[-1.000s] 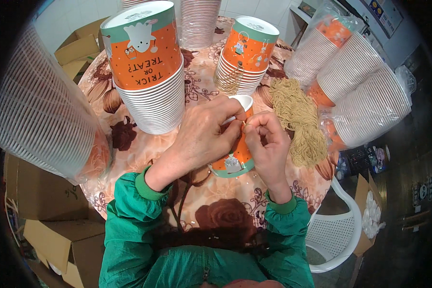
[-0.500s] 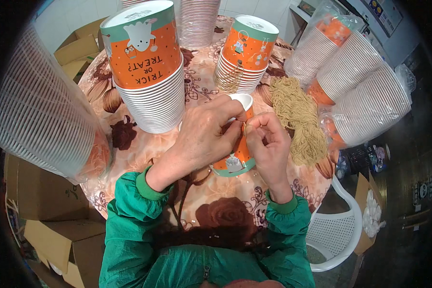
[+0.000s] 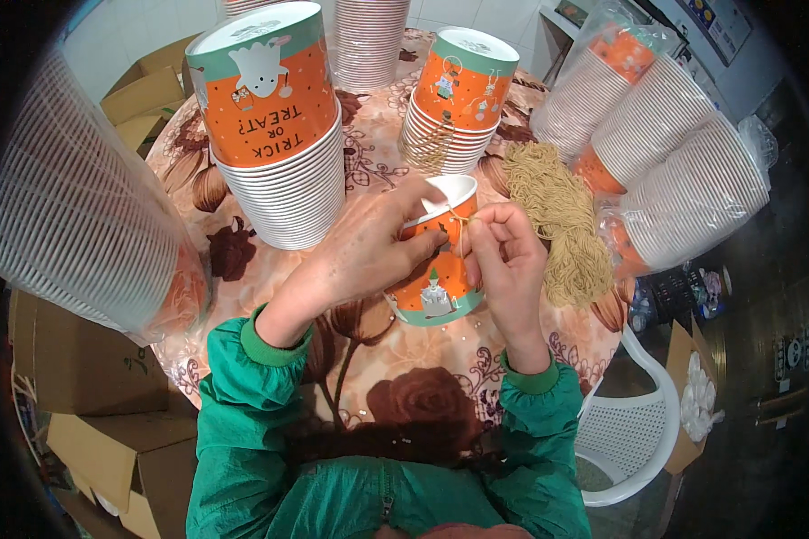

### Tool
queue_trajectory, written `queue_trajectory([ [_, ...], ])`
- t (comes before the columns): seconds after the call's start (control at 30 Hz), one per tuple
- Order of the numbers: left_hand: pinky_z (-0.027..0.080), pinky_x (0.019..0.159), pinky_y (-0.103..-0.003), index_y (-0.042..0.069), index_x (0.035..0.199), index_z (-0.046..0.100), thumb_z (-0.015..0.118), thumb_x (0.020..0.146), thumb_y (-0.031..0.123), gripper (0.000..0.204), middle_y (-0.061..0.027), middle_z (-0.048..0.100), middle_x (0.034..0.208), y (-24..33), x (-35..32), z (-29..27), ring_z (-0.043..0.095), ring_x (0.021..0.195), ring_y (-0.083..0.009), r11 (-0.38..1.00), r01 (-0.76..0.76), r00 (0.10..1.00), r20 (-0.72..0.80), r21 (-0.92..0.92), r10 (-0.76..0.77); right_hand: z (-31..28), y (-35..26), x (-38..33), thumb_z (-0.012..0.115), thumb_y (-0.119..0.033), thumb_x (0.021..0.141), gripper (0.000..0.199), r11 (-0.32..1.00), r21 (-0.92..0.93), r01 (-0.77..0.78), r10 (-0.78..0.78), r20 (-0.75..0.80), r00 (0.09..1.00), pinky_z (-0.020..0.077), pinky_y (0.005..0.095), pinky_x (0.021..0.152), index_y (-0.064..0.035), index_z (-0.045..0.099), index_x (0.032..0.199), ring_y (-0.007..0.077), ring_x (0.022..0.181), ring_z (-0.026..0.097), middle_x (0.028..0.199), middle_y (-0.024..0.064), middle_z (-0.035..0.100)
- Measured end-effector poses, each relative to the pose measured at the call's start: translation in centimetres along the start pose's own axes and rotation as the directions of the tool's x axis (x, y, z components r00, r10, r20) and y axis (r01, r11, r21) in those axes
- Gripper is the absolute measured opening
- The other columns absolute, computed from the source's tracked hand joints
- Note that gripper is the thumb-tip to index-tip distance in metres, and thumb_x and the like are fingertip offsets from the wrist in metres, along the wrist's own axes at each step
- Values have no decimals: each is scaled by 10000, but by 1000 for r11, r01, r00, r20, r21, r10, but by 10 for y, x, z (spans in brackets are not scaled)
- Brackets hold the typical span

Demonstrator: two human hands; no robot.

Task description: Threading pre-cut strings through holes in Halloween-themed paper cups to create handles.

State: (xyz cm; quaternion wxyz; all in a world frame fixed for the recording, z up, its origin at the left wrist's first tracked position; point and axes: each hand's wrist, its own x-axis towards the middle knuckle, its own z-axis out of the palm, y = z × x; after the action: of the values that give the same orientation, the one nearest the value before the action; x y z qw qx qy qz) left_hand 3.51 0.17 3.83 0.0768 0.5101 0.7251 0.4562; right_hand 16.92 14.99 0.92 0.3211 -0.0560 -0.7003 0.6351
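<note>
An orange paper cup point(image 3: 435, 289) with a green base band and white rim stands tilted on the table in front of me. My left hand point(image 3: 368, 235) grips it at the rim, fingertips inside the mouth and thumb against the outer wall. A thin tan cord point(image 3: 459, 216) comes over the rim at the right side of the cup. My right hand point(image 3: 510, 265) pinches that cord between thumb and forefinger, close to the cup wall. Right of it lies a loose hank of tan cord point(image 3: 562, 225).
Upturned stacks of orange cups stand behind, one large point(image 3: 279, 180) and one smaller point(image 3: 454, 108). Bagged cup stacks rise at the left point(image 3: 90, 207) and right point(image 3: 692, 198). A flowered cloth point(image 3: 422, 395) covers the table. A white chair point(image 3: 629, 431) and cardboard boxes point(image 3: 90, 359) are beside it.
My left fingers have drawn back from the cord and now hold the cup's rim. The cup's mouth and front show more. My right hand keeps its pinch, slightly lower.
</note>
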Motion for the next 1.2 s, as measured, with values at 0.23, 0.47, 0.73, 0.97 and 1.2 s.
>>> queue_trajectory([
  [0.23, 450, 590, -201, 41, 1072, 722, 668, 1026, 152, 132, 40, 682, 842, -18, 12, -10, 576, 700, -21, 835, 239, 966, 37, -496, -254, -12, 14, 8, 640, -102, 1035, 237, 973, -198, 117, -150, -165, 975, 501, 219, 747, -4, 586, 1244, 67, 888, 599, 1063, 46, 635],
  [0.47, 552, 664, -231, 26, 1075, 702, 652, 1010, 116, 122, -35, 739, 930, -35, 21, -11, 683, 753, -80, 605, 268, 927, 29, -750, -375, -33, 27, 17, 676, -123, 1012, 223, 847, -506, 164, -240, -87, 967, 522, 255, 796, -6, 641, 1199, 113, 951, 613, 1138, 78, 593],
  [0.73, 587, 839, -280, 8, 1133, 686, 629, 1014, 93, 157, -74, 750, 1056, -50, 25, -4, 723, 916, -130, 481, 130, 925, -68, -867, -373, -37, 34, 20, 711, -258, 1025, 302, 966, -245, -83, 33, -202, 979, 522, 237, 740, 14, 610, 1111, 80, 852, 613, 960, 36, 633],
  [0.97, 560, 883, -278, 31, 1171, 680, 621, 1004, 68, 181, -51, 744, 1075, -49, 25, 10, 707, 956, -124, 415, 158, 946, 17, -896, -322, -34, 32, 15, 704, -148, 1022, 140, 993, -37, -114, 106, -165, 981, 468, 200, 635, -48, 625, 1079, 43, 740, 594, 886, -9, 673],
  [1.2, 536, 902, -285, 20, 1207, 669, 615, 968, 39, 246, -61, 745, 1110, -66, 29, 16, 697, 950, -125, 516, 228, 937, 43, -826, -346, -40, 41, 17, 718, -85, 994, 146, 994, -32, -101, 96, -129, 987, 466, 191, 597, -47, 581, 1027, 28, 712, 572, 856, -5, 650],
])
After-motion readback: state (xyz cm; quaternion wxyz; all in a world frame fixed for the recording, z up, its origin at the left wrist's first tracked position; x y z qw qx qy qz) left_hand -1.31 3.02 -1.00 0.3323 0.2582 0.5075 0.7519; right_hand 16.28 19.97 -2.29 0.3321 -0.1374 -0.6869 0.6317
